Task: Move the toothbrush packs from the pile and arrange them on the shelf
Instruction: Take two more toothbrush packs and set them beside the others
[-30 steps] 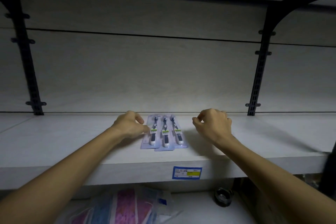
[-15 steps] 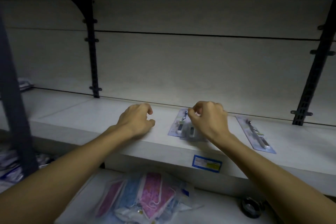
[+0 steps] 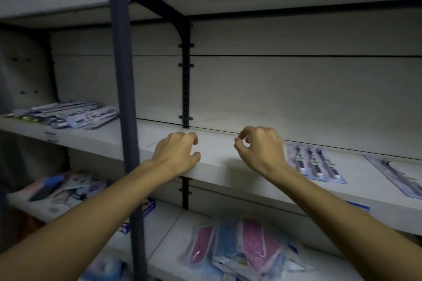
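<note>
Pale laminate shelf point(image 3: 219, 162) lies under both hands: the left hand point(image 3: 177, 155) and right hand point(image 3: 259, 148) each show a loose, curled, empty grip. A three-brush toothbrush pack point(image 3: 316, 164) lies flat just right of the right hand, and the pile of packs point(image 3: 68, 114) sits well left of the left hand.

Toothbrush pack point(image 3: 316, 165) on shelf point(image 3: 219, 159), pile point(image 3: 66, 114) far left
</note>
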Action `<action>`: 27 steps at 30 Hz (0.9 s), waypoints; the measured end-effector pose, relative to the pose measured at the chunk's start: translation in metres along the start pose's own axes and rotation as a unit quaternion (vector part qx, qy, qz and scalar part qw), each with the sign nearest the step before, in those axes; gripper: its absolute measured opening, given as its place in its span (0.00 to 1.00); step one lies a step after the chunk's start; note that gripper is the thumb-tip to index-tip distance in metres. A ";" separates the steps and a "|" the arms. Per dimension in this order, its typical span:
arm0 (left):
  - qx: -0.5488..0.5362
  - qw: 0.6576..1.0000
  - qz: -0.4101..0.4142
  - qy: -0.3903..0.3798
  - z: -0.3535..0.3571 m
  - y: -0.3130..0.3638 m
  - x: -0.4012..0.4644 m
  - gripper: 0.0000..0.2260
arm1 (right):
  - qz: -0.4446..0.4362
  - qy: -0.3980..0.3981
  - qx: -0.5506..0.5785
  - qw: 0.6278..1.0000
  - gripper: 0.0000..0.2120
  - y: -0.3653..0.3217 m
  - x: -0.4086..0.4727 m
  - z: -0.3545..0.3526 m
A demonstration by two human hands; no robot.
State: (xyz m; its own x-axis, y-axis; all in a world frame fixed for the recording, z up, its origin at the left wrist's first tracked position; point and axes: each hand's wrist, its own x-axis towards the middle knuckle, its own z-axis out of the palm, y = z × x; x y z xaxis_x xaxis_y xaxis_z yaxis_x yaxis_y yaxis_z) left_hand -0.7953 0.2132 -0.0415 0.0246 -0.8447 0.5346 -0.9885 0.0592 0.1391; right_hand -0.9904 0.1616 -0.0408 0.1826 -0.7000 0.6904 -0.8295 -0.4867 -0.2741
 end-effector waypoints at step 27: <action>0.036 0.990 -0.133 -0.010 -0.071 -0.378 -0.075 0.13 | -0.073 -0.095 0.074 0.990 0.13 -0.342 0.042 0.207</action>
State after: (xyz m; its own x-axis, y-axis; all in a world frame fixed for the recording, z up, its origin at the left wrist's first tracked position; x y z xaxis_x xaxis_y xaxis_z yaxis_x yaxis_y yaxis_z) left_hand -0.4125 0.2920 -0.0754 0.2827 -0.8362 0.4700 -0.9557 -0.2037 0.2124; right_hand -0.5900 0.1902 -0.0571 0.4025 -0.6949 0.5959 -0.7035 -0.6513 -0.2844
